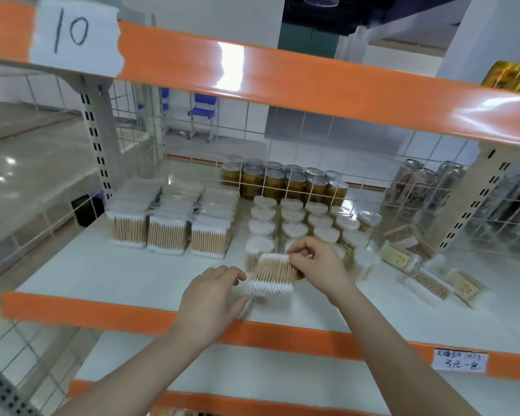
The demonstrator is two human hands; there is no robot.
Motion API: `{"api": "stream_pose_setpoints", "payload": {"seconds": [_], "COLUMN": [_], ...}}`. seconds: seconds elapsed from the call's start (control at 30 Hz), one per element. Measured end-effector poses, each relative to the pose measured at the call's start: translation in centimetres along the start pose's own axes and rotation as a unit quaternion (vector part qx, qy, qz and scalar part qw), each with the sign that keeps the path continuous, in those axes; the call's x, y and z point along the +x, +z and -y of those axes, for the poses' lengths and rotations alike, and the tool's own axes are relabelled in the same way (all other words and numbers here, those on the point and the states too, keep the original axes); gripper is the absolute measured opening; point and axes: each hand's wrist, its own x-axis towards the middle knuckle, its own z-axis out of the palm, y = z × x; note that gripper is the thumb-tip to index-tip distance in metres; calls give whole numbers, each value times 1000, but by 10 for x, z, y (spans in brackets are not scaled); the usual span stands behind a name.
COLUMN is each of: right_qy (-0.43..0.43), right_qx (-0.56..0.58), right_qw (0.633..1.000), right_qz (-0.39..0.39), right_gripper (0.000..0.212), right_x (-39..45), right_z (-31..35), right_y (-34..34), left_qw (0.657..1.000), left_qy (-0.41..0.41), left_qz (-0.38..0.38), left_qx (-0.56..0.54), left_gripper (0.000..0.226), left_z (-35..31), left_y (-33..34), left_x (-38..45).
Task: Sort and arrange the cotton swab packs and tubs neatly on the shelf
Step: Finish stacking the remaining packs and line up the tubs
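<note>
A clear pack of wooden cotton swabs (273, 274) is held just above the white shelf (102, 274), near its front. My right hand (318, 261) pinches the pack's upper right corner. My left hand (213, 291) touches its lower left side with fingers loosely spread. Three rows of upright swab packs (168, 232) stand at the left. Round swab tubs (294, 223) stand in rows in the middle, just behind the held pack. Loose packs (430, 282) lie scattered at the right.
Gold-labelled cans (282, 181) stand behind the wire mesh at the back, and clear-wrapped cans (418, 187) at the back right. An orange shelf edge (132, 313) runs along the front and another overhead. A handwritten price tag (460, 360) hangs on the front edge.
</note>
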Motion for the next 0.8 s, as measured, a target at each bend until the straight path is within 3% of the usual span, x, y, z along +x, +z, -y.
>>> {"api": "stream_pose_setpoints", "payload": {"seconds": [0.23, 0.33, 0.8], "right_qy": [9, 19, 28], "right_qx": [24, 36, 8], "right_qw": [999, 998, 994], "right_qz": [34, 51, 103], "right_gripper": [7, 9, 27], "right_x": [9, 11, 14], "right_z": [15, 19, 29], "right_y": [32, 45, 77], "left_qw": [1000, 999, 995], "left_qy": [-10, -20, -92], "left_qz": [-27, -40, -29], "left_qx": [-13, 2, 0], "left_gripper": [33, 21, 49], "left_z": [30, 42, 77], "left_y": [-18, -25, -36], "left_x": [-8, -11, -11]}}
